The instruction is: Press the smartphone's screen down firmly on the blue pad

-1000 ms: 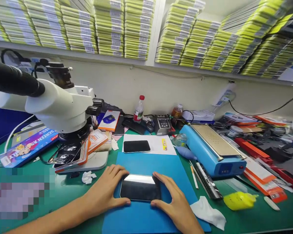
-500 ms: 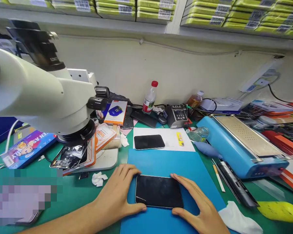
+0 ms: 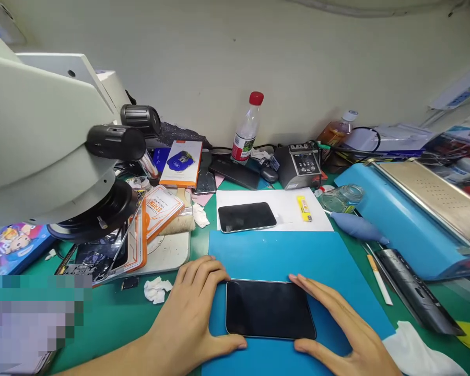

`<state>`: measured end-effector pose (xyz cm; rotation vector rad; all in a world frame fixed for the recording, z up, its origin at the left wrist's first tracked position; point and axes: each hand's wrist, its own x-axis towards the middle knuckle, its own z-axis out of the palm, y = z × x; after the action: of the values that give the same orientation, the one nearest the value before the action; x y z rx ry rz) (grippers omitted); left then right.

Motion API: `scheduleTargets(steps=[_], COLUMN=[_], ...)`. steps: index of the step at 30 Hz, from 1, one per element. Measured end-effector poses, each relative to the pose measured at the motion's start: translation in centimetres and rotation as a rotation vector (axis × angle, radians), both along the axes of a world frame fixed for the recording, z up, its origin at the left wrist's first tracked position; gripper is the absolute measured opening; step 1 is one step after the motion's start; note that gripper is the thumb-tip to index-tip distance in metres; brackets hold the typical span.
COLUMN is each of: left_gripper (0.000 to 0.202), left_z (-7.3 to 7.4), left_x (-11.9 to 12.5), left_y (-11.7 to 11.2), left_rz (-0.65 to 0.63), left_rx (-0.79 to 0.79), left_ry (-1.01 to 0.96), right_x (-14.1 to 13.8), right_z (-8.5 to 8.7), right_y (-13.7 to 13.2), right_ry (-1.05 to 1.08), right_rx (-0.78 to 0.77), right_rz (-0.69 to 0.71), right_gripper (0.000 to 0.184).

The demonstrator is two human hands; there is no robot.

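A smartphone [image 3: 270,309] with a dark screen lies face up on the blue mat [image 3: 274,256]. My left hand [image 3: 198,308] holds its left end, thumb at the lower corner and fingertips at the upper one. At the right end, my right hand [image 3: 342,326] has the phone between thumb and fingers in the same way. Both palms stay off the glass. Behind, a second smartphone [image 3: 246,216] rests on a white sheet [image 3: 285,203] beside a yellow lighter [image 3: 304,209].
A microscope [image 3: 62,151] overhangs boxes at the left. Along the wall stand a bottle [image 3: 245,130] and a black control unit [image 3: 300,166]. To the right are a blue machine [image 3: 399,224], a blue air blower [image 3: 358,227], a cigarette [image 3: 379,279] and a white cloth [image 3: 419,350].
The view has tilted down and come closer, so the upper shelf is out of sight. Both hands keep the same hold at the phone's ends.
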<state>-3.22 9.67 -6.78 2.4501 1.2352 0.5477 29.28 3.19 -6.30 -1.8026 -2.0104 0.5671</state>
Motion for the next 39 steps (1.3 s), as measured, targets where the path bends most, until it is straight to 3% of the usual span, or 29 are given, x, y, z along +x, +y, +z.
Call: scheduleTargets(steps=[6,22,39], left_gripper=[0.087,0.075,0.063], left_z=[0.6,1.2,1.4], left_x=[-0.1,-0.5,-0.6], left_y=[0.0,0.1,0.1], left_rz=[-0.018,-0.104,-0.077], left_rx=[-0.041,-0.102,-0.237], left_ry=[0.021,-0.016,-0.055], right_x=[-0.3,-0.9,-1.1], right_z=[0.0,2.1,1.7], right_y=[-0.1,0.7,0.7], right_ry=[0.034,0.181,0.185], right_rx=[-0.085,-0.177,-0.194], right_rz=[-0.038,-0.038,-0.069], right_gripper=[0.072,0.071,0.072])
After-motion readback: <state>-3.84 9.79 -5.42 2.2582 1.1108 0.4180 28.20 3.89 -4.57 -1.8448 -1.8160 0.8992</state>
